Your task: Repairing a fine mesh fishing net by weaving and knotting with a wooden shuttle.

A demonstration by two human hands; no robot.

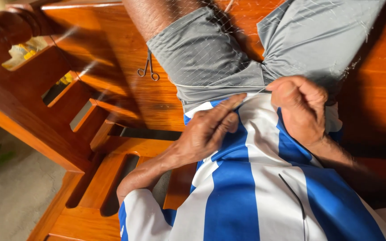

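Two hands: both up at the waist of the seated person, working a thin pale thread over the lap.
Left hand (208, 129): fingers stretched out and pressed together, index tip pinching the thread (251, 94) just above the shirt hem; not a full fist.
Right hand (299, 105): curled closed, knuckles up, gripping the other end of the same thread against the shorts.
Thread: short taut run between the two hands, at the line where shirt meets shorts.
Net (211, 40): fine clear mesh draped over both thighs, hard to see, strands trailing toward the upper right.
Shorts (202, 53): grey, under the net.
Shirt (246, 192): blue and white vertical stripes, fills the lower frame.
Scissors (148, 68): small metal pair lying flat on the wooden seat, just beside the left thigh, apart from both hands.
Seat (112, 44): glossy orange-brown wood bench; its slatted armrest (36, 111) runs along the left.
Floor (14, 196): grey concrete, lower left, green leaf at the edge.
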